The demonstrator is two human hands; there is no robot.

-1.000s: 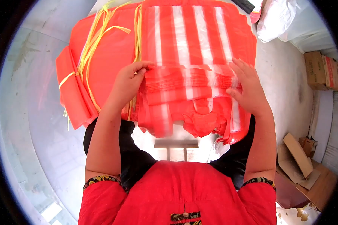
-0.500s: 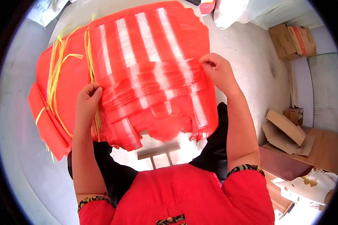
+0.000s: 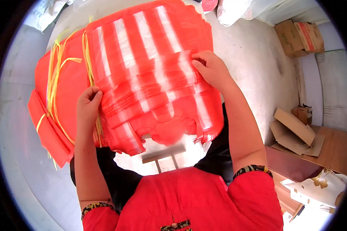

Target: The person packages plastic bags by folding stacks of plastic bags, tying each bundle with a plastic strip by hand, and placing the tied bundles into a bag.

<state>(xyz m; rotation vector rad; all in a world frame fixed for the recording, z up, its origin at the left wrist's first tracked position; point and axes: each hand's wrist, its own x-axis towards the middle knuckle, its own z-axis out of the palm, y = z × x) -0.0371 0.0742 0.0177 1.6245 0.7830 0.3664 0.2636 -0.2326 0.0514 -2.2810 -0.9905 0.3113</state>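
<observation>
A stack of red plastic bags with pale stripes (image 3: 142,38) lies in front of me, its lower edges fanned in many thin layers. My right hand (image 3: 212,69) pinches the right side of the top bag, and that part looks lifted and slightly blurred. At the stack's left side, my left hand (image 3: 89,104) has thumb and forefinger closed on the bag's edge. Yellow plastic ties (image 3: 87,57) run along the stack just above my left hand. Beside them rests a plain red bundle (image 3: 67,88) with more yellow strands (image 3: 54,77) across it.
Under the bags is a pale work surface (image 3: 71,23). Cardboard boxes (image 3: 298,38) stand at the far right, with an opened carton (image 3: 293,133) on a brown wooden surface (image 3: 333,148) nearer me. White plastic sacks (image 3: 235,11) lie at the top.
My right hand has moved left and slightly upward, carrying the top bag's edge inward. My left hand stays at nearly the same spot on the left edge.
</observation>
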